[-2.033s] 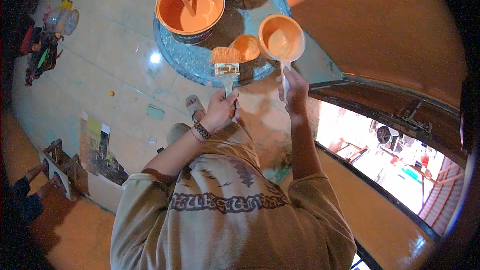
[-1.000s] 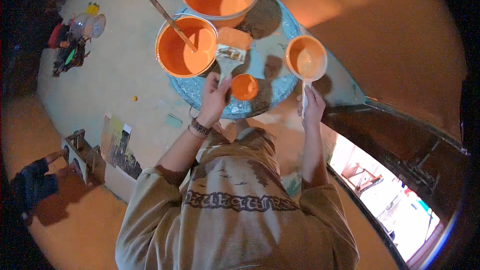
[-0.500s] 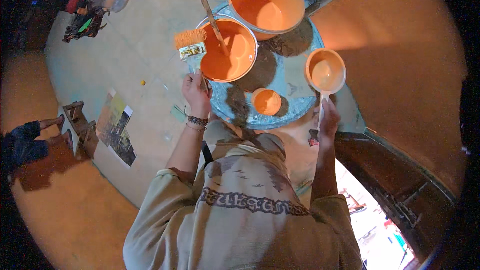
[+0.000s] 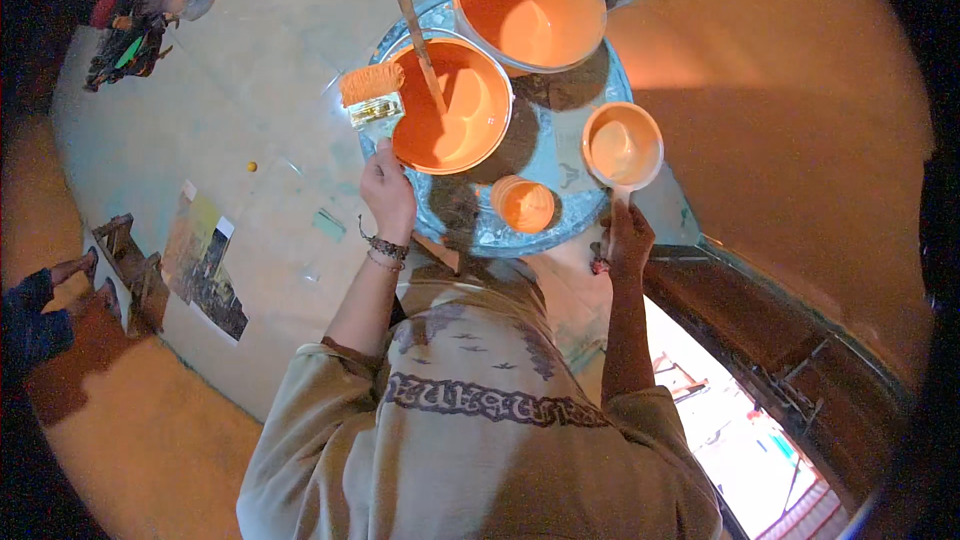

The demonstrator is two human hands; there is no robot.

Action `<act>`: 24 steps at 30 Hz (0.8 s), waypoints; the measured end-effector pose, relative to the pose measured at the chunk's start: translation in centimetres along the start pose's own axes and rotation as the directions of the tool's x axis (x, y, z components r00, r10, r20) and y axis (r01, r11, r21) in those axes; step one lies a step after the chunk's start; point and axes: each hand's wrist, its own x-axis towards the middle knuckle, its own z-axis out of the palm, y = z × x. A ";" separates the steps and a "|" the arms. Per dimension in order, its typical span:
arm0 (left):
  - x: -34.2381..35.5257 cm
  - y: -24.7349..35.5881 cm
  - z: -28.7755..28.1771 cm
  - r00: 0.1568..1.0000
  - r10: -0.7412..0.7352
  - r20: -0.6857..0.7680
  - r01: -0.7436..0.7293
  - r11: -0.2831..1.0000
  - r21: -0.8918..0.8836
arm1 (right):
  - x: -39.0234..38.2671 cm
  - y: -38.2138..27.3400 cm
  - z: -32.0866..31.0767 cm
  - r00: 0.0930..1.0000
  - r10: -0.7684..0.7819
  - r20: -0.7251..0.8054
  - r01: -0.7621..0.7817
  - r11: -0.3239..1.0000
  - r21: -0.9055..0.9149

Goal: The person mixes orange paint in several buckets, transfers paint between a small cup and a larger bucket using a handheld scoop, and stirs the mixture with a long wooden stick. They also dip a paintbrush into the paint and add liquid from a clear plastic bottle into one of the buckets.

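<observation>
My left hand (image 4: 388, 195) is closed round the handle of a wide paintbrush (image 4: 373, 105), its bristles up and coated in orange. The brush is beside the left rim of a bucket of orange paint (image 4: 475, 130), in which a wooden stick (image 4: 408, 15) leans. My right hand (image 4: 630, 237) grips the handle of a dipper (image 4: 623, 145), orange inside, held level over the right edge of a round blue table (image 4: 578, 145). A small orange-stained cup (image 4: 525, 205) stands near the table's front edge. Behind the paint bucket is a larger orange-coated tub (image 4: 530, 5).
Orange walls (image 4: 790, 90) rise at the right. At the far left, a person's legs (image 4: 50, 295) are by a wooden stool (image 4: 130, 275). Printed sheets (image 4: 207, 265) and a small yellow ball (image 4: 252, 167) lie on the floor. Assorted items (image 4: 140, 20) are heaped at upper left. Bright doorway (image 4: 730, 420) lower right.
The view has shifted slightly. The brush has turned a little more upright, and the dipper has moved slightly left toward the table. Both hands keep their holds.
</observation>
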 end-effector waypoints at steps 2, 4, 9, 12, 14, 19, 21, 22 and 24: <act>-0.1 0.3 0.1 1.000 -0.006 -0.004 0.006 1.000 0.001 | 0.0 -0.2 -0.1 0.998 -0.039 0.046 0.039 0.999 -0.006; 0.2 -0.1 -0.3 0.986 0.166 -0.016 -0.165 0.985 0.042 | -1.3 -2.2 0.9 0.995 0.068 0.067 -0.064 0.996 -0.057; -0.3 0.6 -0.8 0.998 0.029 0.059 -0.029 1.000 -0.003 | -0.8 -0.9 0.6 0.998 0.009 0.064 -0.005 0.998 -0.056; -0.5 -0.2 -1.3 0.986 0.140 0.085 -0.148 0.985 0.090 | -0.5 -0.2 0.8 0.999 -0.029 0.026 0.029 1.000 0.012; -0.5 -1.0 -1.9 0.947 0.301 0.110 -0.317 0.930 0.184 | -0.2 0.4 0.4 0.993 -0.116 -0.029 0.117 0.992 0.047; -1.1 -1.3 -4.3 0.957 -0.270 0.103 0.286 0.940 -0.186 | 1.6 3.3 -0.7 0.992 -0.126 0.024 0.127 0.991 -0.051; -1.1 -2.9 -6.0 0.927 -0.364 0.087 0.374 0.889 -0.264 | 1.5 3.3 -0.6 0.997 -0.076 0.026 0.077 0.994 -0.071; -1.3 -4.5 -7.1 0.866 -0.494 0.081 0.498 0.834 -0.239 | 1.3 3.0 -0.4 0.997 -0.073 0.019 0.074 0.995 -0.071; -2.3 -7.1 -8.5 0.788 -0.611 0.078 0.612 0.763 -0.207 | 1.3 2.0 0.1 0.993 0.036 0.111 -0.039 0.999 0.026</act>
